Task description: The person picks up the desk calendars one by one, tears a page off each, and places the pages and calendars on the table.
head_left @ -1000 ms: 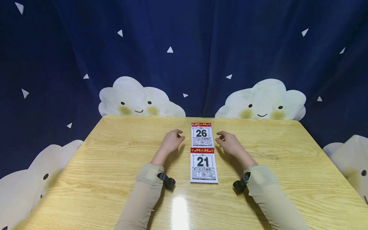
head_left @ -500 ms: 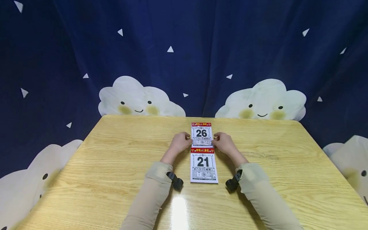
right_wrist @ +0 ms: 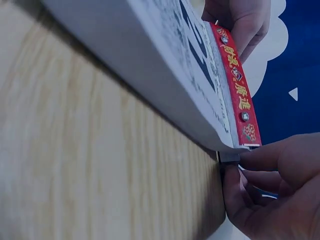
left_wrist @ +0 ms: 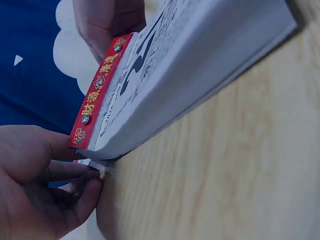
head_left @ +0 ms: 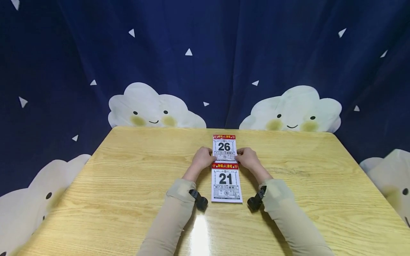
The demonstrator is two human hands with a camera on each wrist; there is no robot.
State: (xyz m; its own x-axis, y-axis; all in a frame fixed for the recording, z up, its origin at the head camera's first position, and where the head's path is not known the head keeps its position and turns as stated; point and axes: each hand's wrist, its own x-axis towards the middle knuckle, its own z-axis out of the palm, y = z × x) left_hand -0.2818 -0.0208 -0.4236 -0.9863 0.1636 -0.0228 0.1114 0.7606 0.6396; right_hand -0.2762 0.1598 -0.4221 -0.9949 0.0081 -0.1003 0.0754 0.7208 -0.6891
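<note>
Two tear-off calendars lie one behind the other on the wooden table. The far calendar (head_left: 224, 146) reads 26; the near calendar (head_left: 226, 193) reads 21, and both have a red top band. My left hand (head_left: 202, 158) pinches the far calendar's left edge low down, thumb on the page side. Opposite it, my right hand (head_left: 249, 158) pinches the right edge in the same way. In the left wrist view, the near calendar's red band (left_wrist: 100, 85) hides most of the far one. Its thick page block (right_wrist: 135, 55) fills the right wrist view.
The wooden table (head_left: 134, 170) stretches out on both sides, with its back edge just beyond the far calendar. Behind it hangs a dark blue curtain (head_left: 221, 64) with white clouds and triangles. Each wrist wears a small black camera (head_left: 201, 202).
Both hands have come inward from beside the far calendar and now grip its lower side edges. The near calendar stays put on the table. The head view has shifted slightly.
</note>
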